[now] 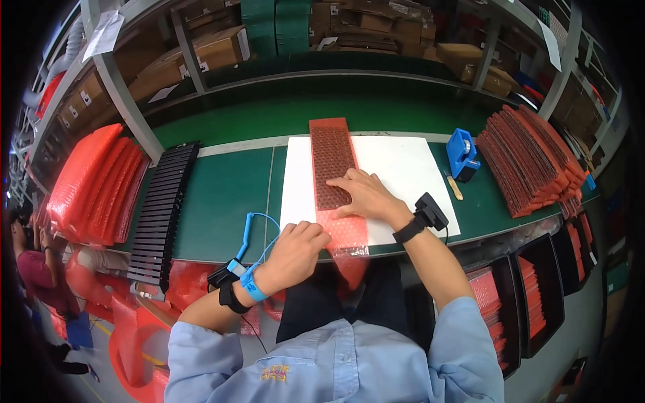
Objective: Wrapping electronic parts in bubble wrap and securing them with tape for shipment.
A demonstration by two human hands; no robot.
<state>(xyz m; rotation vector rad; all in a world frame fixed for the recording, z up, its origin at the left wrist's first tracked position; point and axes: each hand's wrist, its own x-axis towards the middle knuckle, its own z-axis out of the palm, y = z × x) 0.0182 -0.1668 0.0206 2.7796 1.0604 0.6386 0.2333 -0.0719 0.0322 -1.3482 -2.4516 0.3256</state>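
A long red bubble-wrap bag (pixel 332 161) with something dark inside lies lengthwise on a white board (pixel 416 174). Its near, lighter end hangs past the bench's front edge. My right hand (pixel 368 196) rests on the bag with thumb and forefinger spread apart. At the left edge of the bag's near end, my left hand (pixel 299 250) has its fingers curled in on the red film; the fingertips are partly hidden. Around my left wrist is a blue strap (pixel 252 285) with a coiled cord (pixel 243 235).
Left on the green bench (pixel 232 195) stand a black slotted rack (pixel 161 211) and stacked red bubble bags (pixel 94 185). A blue tape dispenser (pixel 462 154) and more filled red bags (pixel 531 161) sit right. Black bins (pixel 537 302) are below. Metal posts (pixel 124 94) frame the bench.
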